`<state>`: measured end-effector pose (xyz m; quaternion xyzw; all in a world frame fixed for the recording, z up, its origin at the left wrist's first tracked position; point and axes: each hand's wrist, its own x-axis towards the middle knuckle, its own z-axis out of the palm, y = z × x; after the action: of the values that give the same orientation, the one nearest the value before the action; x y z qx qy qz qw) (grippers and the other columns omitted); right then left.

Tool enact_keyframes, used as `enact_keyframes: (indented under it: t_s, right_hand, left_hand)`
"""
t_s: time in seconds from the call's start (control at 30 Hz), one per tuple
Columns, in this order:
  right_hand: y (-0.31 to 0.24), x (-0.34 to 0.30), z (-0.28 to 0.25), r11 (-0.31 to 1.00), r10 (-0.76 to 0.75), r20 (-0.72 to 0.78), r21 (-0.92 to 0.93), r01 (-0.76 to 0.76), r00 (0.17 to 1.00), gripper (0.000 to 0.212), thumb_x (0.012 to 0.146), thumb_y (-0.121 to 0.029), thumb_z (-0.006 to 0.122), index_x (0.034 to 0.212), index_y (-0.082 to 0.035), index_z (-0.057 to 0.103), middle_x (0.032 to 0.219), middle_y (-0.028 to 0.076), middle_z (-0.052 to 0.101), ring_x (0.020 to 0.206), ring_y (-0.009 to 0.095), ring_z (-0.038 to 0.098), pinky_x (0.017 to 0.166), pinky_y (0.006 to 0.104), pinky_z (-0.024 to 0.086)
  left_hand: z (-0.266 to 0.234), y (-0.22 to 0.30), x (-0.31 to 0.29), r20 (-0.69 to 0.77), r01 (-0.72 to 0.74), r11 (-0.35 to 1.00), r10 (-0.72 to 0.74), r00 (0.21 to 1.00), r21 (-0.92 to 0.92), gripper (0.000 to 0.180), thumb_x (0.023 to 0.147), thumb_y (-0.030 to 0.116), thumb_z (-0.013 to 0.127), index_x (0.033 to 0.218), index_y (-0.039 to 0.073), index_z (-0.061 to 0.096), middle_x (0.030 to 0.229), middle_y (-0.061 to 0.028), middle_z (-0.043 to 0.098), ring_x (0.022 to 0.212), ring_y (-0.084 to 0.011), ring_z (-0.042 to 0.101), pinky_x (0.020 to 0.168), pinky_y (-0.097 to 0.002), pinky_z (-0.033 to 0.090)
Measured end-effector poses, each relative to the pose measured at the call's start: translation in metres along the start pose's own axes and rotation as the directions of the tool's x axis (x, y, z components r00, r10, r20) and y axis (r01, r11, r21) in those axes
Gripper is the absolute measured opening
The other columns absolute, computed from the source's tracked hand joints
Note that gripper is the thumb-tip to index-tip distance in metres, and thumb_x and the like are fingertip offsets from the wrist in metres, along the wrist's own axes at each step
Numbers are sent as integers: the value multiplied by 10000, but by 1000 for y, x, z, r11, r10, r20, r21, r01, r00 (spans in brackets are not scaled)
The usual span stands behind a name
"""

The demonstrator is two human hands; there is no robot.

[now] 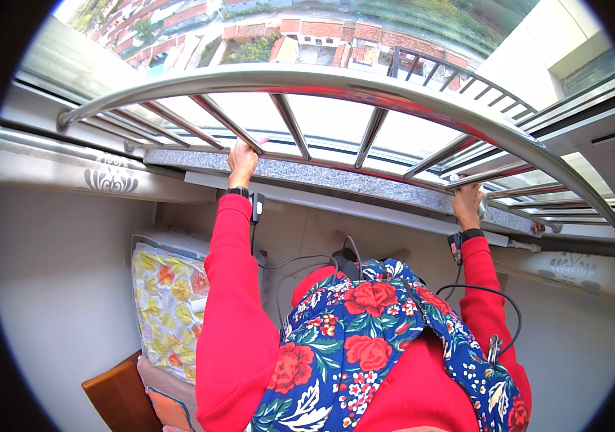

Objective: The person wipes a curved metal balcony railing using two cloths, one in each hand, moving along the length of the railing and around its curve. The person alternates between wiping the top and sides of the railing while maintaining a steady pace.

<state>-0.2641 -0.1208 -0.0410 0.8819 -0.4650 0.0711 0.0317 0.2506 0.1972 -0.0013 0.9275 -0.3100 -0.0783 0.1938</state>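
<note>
A curved steel window railing with slanting bars spans the view in front of me. My left hand is closed at the lower rail, beside a bar; a small pink thing shows at its fingertips, its kind unclear. Farther right, my right hand is closed at the same rail, with a whitish thing partly hidden in it. Both hands are over the speckled grey stone sill. Dark bands with small devices and cables circle both wrists.
Below the sill runs a long white radiator, with a pipe fitting at its right end. A padded item with a yellow leaf-patterned cover and a brown wooden board stand at left. Beyond the window glass, red-roofed buildings lie far below.
</note>
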Motion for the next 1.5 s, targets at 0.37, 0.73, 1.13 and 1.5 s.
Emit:
enact_keyframes:
  t_s: [0.37, 0.73, 1.13, 1.5]
  right_hand:
    - [-7, 2, -8, 998, 48, 100, -47, -43, 994, 377, 857, -77, 544, 1230, -92, 590, 1237, 170, 513, 1187, 369, 451, 903, 552, 362]
    - [4, 6, -7, 993, -50, 133, -96, 63, 990, 296, 896, -124, 531, 1178, -86, 613, 1190, 194, 555, 1162, 380, 471, 827, 567, 399]
    - [16, 10, -10, 982, -173, 58, 85, 167, 983, 246, 899, -121, 510, 1095, -61, 644, 1054, 164, 635, 1027, 392, 552, 821, 547, 396]
    - [11, 7, -8, 995, -32, 106, 100, 21, 994, 260, 962, -201, 480, 1099, -48, 641, 1033, 205, 613, 1025, 397, 552, 856, 542, 398]
  left_hand:
    - [-15, 5, -1, 119, 138, 969, -116, 986, -205, 284, 935, 262, 518, 1145, 338, 694, 1017, -155, 674, 918, -350, 656, 763, -440, 506]
    - [6, -3, -10, 65, 28, 998, -25, 998, -49, 506, 902, 88, 477, 1230, 450, 609, 1251, -117, 518, 1051, -377, 582, 905, -477, 483]
    - [8, 9, -11, -115, -9, 994, -4, 993, -113, 500, 864, 7, 478, 1160, 351, 688, 1289, -21, 555, 1055, -282, 613, 847, -370, 518]
    - [5, 2, -8, 87, 113, 962, -94, 992, -249, 474, 900, 58, 479, 1159, 406, 670, 1334, -1, 529, 1097, -297, 602, 862, -390, 525]
